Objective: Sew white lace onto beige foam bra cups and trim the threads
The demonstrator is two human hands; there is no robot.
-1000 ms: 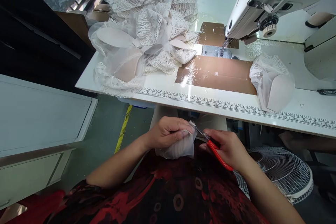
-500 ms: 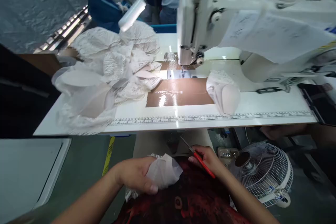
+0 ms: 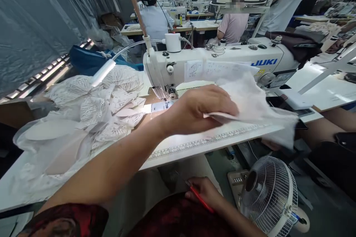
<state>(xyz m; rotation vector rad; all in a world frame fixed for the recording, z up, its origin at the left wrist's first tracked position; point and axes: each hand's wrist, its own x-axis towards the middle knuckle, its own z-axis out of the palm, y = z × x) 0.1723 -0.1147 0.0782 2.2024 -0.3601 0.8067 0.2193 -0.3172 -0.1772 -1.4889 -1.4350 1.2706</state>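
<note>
My left hand reaches across to the right, over the front of the sewing machine table. It pinches a white cloth piece, which spreads out to the right, blurred by motion. Low in front of my lap, my right hand is closed around a slim red-handled tool with a narrow metal tip; its exact kind is unclear. The sewing machine stands behind my left hand, its presser foot just left of my wrist. At the left lies a heap of white lace pieces with smooth beige cups.
A lamp on a bent neck shines over the heap. A printed ruler runs along the table's front edge. A fan stands low at the right. Several people sit or stand at the back, and someone's legs show at the right.
My left hand has risen from my lap to above the table and gone right, carrying the white cloth. The view has tilted up. My right hand stays low with the red-handled tool.
</note>
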